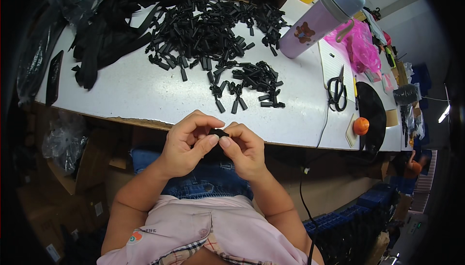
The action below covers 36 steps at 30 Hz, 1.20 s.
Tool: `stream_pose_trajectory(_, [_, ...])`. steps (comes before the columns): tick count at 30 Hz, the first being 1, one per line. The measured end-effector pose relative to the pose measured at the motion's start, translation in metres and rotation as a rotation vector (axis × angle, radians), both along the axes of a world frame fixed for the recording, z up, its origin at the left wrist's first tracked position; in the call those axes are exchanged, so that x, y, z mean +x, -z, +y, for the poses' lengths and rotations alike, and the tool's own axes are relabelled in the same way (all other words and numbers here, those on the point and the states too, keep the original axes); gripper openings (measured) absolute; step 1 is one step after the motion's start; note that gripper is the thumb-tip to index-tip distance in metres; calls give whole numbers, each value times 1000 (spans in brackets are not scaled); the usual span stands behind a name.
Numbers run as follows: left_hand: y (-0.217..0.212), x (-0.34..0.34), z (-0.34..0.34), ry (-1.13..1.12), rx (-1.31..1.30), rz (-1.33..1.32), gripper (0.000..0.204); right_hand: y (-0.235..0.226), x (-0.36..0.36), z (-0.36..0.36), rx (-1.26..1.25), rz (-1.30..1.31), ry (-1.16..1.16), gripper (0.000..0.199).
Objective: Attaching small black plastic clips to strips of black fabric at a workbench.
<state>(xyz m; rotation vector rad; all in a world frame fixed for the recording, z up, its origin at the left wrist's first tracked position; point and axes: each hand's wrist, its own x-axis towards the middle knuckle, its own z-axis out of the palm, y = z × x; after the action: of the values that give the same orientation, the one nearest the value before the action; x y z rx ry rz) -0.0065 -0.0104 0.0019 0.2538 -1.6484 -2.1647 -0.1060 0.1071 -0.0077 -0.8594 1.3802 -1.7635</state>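
Observation:
Just off the front edge of the white table (160, 103), my two hands meet over my lap. A small black piece (219, 133) is pinched between them; the fingers cover much of it, so its exact kind cannot be made out. My left hand (188, 141) grips its left end with thumb and forefinger. At the right end, the thumb and forefinger of my right hand (246, 150) are closed on it too. Beyond the hands lies a smaller cluster of black zipper pulls (254, 77), some hanging out toward me. Behind it spreads a large heap of similar black pulls (198, 30).
Black fabric strips (104, 37) and a dark phone-like slab (54, 77) lie at the left. A lilac bottle (312, 25) stands right of the heap. Farther right are black scissors (337, 90), a pink plastic bag (358, 47) and an orange fruit (361, 126). A cable hangs over the table edge.

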Motion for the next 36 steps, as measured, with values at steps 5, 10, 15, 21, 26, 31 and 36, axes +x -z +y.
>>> stream_pose_trajectory(5, [1,1,-2,-8,-161,38,15,0,4,1,-14,-107,-4,8])
stream_pose_trajectory(10, [-5,4,-4,53,107,-14,13,9,3,-4,-186,418,133,11])
stream_pose_trajectory(15, [7,2,0,-80,-243,40,5,-14,-6,-4,24,417,121,11])
stream_pose_trajectory(21, [3,5,-6,-257,-53,91,5,-12,5,-4,302,726,-243,13])
stream_pose_trajectory(26, [-1,32,-68,-741,-1010,-176,35,-3,19,-8,385,1126,-187,25])
stream_pose_trajectory(31, [-1,77,-165,-1252,-1317,-614,67,-36,15,-49,237,1238,-301,24])
stream_pose_trajectory(36, [20,102,-209,-1008,-1262,-758,56,-45,35,-165,-18,1326,-384,51])
